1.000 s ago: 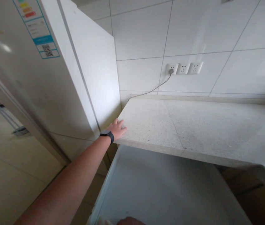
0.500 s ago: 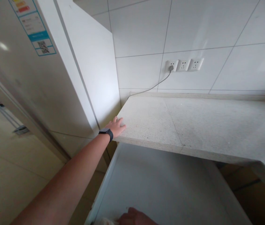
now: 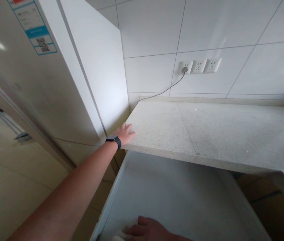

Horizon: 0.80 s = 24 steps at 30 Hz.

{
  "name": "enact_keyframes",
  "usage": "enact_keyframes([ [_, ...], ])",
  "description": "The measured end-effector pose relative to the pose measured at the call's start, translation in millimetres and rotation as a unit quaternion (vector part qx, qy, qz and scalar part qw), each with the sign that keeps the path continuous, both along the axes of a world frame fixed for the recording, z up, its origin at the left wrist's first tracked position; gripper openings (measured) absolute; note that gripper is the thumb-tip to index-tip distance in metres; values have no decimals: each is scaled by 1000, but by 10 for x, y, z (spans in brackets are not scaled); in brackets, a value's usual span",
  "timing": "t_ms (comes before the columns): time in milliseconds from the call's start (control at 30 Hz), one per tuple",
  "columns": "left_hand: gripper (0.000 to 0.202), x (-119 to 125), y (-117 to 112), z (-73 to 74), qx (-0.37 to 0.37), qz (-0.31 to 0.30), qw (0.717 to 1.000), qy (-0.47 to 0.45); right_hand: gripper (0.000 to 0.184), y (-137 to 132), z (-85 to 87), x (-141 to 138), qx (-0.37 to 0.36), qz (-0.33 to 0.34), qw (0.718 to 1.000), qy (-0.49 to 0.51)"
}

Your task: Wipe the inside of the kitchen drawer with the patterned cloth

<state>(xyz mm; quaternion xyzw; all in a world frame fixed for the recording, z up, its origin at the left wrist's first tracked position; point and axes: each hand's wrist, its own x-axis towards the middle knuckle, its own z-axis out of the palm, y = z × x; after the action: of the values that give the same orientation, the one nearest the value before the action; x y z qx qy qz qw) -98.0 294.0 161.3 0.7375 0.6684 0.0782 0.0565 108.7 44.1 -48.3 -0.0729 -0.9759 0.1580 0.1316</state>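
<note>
My left hand (image 3: pixel 126 134) rests on the left front corner of a pale speckled countertop (image 3: pixel 162 125). Its fingers are spread, and nothing is in it. A black watch (image 3: pixel 115 141) is on that wrist. Low in the view, my right hand (image 3: pixel 150 229) is bent over a whitish cloth (image 3: pixel 120 235), which is partly cut off by the frame edge. This hand and the cloth are on a flat grey surface (image 3: pixel 179 190), apparently the inside of a pulled-out drawer, below the countertop. The right fingertips are partly hidden.
On the left stands a tall white fridge (image 3: pixel 99 50) with a label (image 3: pixel 37 33). A grey cord (image 3: pixel 165 91) runs from a plug in the wall sockets (image 3: pixel 199 66) down behind the counter. A dark opening (image 3: pixel 269 201) lies under the counter at right.
My right hand has moved slightly up and right across the grey surface, showing more of itself. My left hand stays on the countertop corner. The view has shifted slightly.
</note>
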Motion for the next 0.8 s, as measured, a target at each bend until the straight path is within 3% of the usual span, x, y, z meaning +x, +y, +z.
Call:
enact_keyframes([
  [100, 77, 2, 2, 3, 0, 0, 1000, 2, 46, 217, 383, 159, 35, -47, 997, -48],
  [167, 77, 2, 12, -7, 0, -3, 1000, 5, 69, 518, 682, 283, 13, -116, 991, -69],
  [233, 76, 1, 23, -20, 0, -4, 1000, 8, 74, 919, 881, 416, -4, -193, 978, -83],
  [300, 76, 1, 29, -27, 2, -1, 1000, 8, 69, 1340, 957, 546, -15, -285, 955, -85],
  [367, 76, 3, 26, -22, 1, 2, 1000, 7, 62, 1677, 958, 649, -22, -418, 905, -79],
  [433, 76, 7, 17, -10, -1, 5, 1000, 4, 58, 1843, 947, 694, -22, -463, 883, -76],
  [500, 76, 10, 8, -3, -2, 5, 1000, 2, 58, 1796, 951, 664, -20, -438, 896, -73],
  [567, 76, 8, 10, -9, 2, 1, 1000, 1, 63, 1546, 950, 572, -17, -376, 924, -72],
  [733, 75, -11, 52, -64, 12, -5, 1000, 6, 80, 484, 694, 277, -6, -141, 987, -82],
  [767, 75, -13, 57, -71, 13, -4, 1000, 5, 73, 303, 614, 236, 8, -72, 994, -82],
  [800, 75, -13, 59, -73, 13, -3, 1000, 3, 58, 166, 547, 206, 16, -46, 996, -72],
])
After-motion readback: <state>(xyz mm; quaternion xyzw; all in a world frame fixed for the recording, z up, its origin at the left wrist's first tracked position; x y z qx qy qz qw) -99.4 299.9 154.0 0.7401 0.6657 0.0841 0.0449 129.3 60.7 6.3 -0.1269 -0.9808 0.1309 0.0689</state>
